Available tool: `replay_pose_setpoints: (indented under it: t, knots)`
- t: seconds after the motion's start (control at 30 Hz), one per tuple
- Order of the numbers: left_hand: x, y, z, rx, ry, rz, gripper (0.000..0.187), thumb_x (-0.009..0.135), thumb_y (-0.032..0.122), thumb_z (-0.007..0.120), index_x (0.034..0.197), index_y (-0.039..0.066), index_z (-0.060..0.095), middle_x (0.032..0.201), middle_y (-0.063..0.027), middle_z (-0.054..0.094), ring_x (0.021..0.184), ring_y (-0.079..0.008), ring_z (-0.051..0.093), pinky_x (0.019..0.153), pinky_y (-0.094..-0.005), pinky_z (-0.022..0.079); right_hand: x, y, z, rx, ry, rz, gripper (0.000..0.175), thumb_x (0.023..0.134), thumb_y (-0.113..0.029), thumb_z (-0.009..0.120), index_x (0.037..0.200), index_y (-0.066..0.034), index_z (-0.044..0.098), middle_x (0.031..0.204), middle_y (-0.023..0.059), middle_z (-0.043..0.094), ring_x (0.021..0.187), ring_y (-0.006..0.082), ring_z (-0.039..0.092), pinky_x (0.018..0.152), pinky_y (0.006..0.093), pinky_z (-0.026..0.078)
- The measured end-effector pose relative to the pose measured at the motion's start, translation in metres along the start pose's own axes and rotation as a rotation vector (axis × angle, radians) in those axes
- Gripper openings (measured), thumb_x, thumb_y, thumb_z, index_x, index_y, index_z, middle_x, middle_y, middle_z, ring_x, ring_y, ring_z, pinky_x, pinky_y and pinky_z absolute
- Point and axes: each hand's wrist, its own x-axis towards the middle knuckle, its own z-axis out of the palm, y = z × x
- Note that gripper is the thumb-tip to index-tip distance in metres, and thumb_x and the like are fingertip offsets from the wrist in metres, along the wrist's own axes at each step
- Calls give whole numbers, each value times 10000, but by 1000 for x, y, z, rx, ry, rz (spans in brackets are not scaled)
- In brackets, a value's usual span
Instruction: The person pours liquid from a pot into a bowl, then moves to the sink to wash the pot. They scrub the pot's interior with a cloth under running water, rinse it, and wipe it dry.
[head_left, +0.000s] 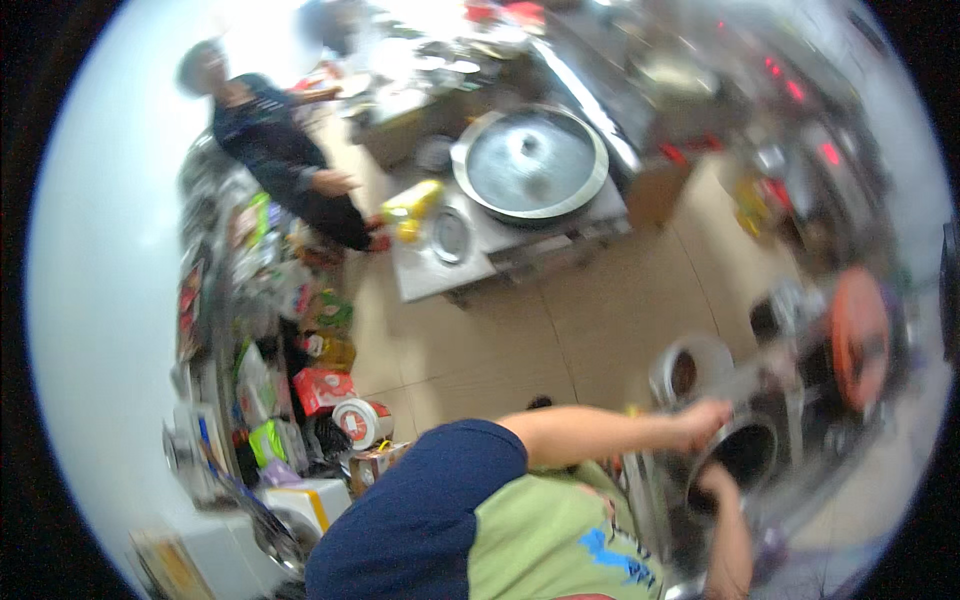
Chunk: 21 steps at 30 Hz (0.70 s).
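Observation:
A round, dark-bodied metal pot or basin (757, 442) stands in front of me at the lower right, its inside in shadow. My left hand (706, 424) is at its rim, the fingers bent and blurred; whether it grips the rim cannot be told. At the opening's near side is my right hand (718, 480), partly inside the pot. Just beyond my left hand stands a white bucket (709, 364) with something dark brown in it. Motion blur hides what either hand may hold.
Across the tiled floor (540, 337), a low table (442, 281) bears a large lidded pan (532, 165). A person (274, 150) in dark clothes stands at the upper left beside shelves of packages. A round orange lid (860, 337) is at the right; a white tub (362, 424) sits at the lower left.

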Motion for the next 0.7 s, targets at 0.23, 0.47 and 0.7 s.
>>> replay_pose_setpoints:
  t: [0.23, 0.47, 0.7]
  knots:
    - [-18, 8, -7, -68, 113, 53, 282, 890, 377, 474, 711, 159, 465, 557, 30, 388, 454, -109, 336, 412, -275, 267, -61, -37, -6, 855, 129, -110, 422, 764, -273, 571, 1046, 38, 533, 970, 111, 569, 897, 197, 514, 787, 361, 430]
    - [-23, 22, -2, -85, -135, -60, 345, 967, 358, 337, 702, 143, 386, 518, 65, 254, 400, -53, 193, 357, -215, 161, 2, -56, -41, 2480, 648, -325, 122, 854, -112, 449, 916, -50, 533, 896, 111, 602, 832, 266, 586, 757, 425, 480]
    - [-32, 24, 0, 73, -137, -37, 349, 967, 370, 325, 703, 145, 350, 529, 51, 245, 409, -66, 195, 363, -230, 168, 29, -23, -51, 2912, 1298, -229, 173, 853, -134, 413, 885, -43, 557, 880, 127, 616, 787, 292, 595, 696, 426, 494]
